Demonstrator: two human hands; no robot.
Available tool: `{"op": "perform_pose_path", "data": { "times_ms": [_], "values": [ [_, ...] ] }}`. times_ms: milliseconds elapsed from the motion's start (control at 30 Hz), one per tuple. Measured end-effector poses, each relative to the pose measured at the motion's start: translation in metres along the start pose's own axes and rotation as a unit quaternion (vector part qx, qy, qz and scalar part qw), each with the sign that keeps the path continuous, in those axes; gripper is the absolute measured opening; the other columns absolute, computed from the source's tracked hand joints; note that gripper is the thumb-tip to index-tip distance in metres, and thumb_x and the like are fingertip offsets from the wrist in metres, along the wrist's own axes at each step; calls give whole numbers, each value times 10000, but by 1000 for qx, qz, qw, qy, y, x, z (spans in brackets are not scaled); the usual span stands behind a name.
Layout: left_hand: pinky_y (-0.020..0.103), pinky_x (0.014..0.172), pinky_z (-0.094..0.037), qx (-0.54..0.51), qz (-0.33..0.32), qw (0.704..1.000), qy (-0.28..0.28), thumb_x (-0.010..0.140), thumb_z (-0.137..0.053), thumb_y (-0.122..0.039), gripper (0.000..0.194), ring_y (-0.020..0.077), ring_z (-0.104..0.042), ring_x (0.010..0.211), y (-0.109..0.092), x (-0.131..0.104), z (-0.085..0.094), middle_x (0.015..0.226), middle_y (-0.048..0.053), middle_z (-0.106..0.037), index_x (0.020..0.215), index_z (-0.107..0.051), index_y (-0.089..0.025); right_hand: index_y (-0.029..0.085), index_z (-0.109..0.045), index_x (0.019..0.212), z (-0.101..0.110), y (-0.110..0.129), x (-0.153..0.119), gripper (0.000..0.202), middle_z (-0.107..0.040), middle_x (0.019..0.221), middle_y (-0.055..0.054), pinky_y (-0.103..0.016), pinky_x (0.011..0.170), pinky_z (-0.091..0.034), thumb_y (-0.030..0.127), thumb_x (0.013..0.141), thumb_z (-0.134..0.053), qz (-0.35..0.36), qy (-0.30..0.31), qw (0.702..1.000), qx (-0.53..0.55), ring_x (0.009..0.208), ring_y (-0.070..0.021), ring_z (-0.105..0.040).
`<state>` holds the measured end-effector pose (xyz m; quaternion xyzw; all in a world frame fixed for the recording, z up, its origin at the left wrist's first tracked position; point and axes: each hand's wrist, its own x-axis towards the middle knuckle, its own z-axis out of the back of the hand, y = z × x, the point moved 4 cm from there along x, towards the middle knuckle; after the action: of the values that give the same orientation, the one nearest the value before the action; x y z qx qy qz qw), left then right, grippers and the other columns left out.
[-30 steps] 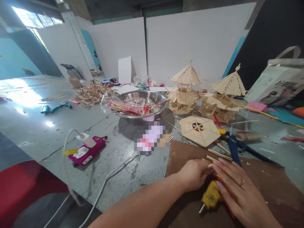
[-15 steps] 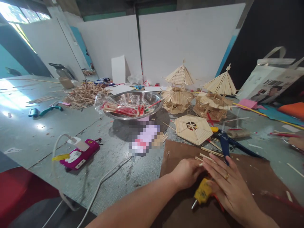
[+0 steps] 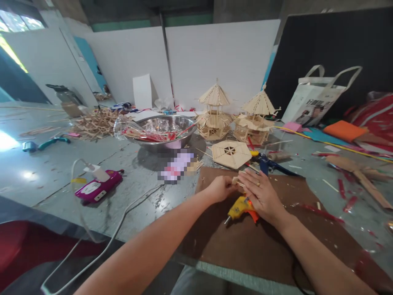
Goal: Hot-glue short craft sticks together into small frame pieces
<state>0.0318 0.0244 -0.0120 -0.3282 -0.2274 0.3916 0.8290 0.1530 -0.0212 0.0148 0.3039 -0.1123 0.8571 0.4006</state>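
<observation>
My left hand (image 3: pixel 220 188) has its fingers pinched round the left end of some short pale wooden sticks (image 3: pixel 236 181) above the brown mat (image 3: pixel 245 254). My right hand (image 3: pixel 258 190), wearing a ring, lies over the sticks' other end with its fingers stretched out side by side. Just below the hands, a yellow glue gun (image 3: pixel 238 208) rests on the mat, its metal tip toward the lower left and its orange trigger partly under my right hand. Behind the hands lies a hexagonal stick panel (image 3: pixel 231 155).
Two stick pagodas (image 3: pixel 214 110) stand at the back. A metal bowl (image 3: pixel 184 139) with plastic wrap is left of them. Blue pliers (image 3: pixel 276 166) lie behind the mat. At left is a magenta power strip (image 3: pixel 112 182); another person's hand (image 3: pixel 340 163) is at right.
The view has turned right and tilted, so the scene sits further left. More of the glue gun shows below my hands. My hands stay together at the sticks.
</observation>
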Motion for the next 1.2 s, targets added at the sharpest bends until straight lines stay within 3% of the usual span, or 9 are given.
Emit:
{"op": "perform_pose_path", "data": {
  "times_ms": [100, 233, 733, 1033, 1200],
  "values": [
    [185, 523, -343, -33, 42, 999, 3, 719, -416, -368, 325, 88, -434, 557, 6, 3, 3, 589, -4, -544, 725, -591, -95, 185, -476, 1083, 4, -10, -1, 322, -521, 1111, -50, -408, 894, -278, 199, 793, -338, -49, -27, 998, 12, 1080, -180, -404],
    [190, 520, -350, -52, 66, 996, -8, 695, -441, -374, 319, 89, -435, 551, 10, 6, 4, 583, -1, -543, 719, -595, -96, 194, -484, 1077, 1, -16, -3, 323, -540, 1085, -37, -415, 881, -291, 200, 793, -331, -65, -17, 998, 20, 1065, -186, -416],
    [197, 500, -386, -80, 0, 997, 19, 693, -463, -310, 246, 88, -478, 525, 4, 8, 7, 622, 18, -548, 767, -565, -99, 164, -555, 979, 2, -14, 0, 275, -591, 943, -57, -362, 851, -346, 203, 782, -368, -67, -36, 996, 56, 917, -162, -481],
    [201, 515, -384, -44, -15, 998, 42, 710, -442, -323, 275, 93, -483, 525, 0, 10, 4, 599, 18, -553, 787, -579, -97, 176, -571, 957, 5, -17, 1, 265, -614, 856, -53, -309, 757, -406, 252, 775, -395, -124, -56, 986, 101, 829, -157, -514],
    [183, 494, -373, -55, -19, 997, 42, 686, -479, -335, 265, 77, -461, 497, -3, 11, 6, 561, 3, -543, 768, -590, -108, 173, -585, 947, 11, -15, 23, 262, -625, 800, -42, -272, 697, -406, 266, 735, -462, -144, -13, 982, 123, 757, -152, -537]
  ]
}}
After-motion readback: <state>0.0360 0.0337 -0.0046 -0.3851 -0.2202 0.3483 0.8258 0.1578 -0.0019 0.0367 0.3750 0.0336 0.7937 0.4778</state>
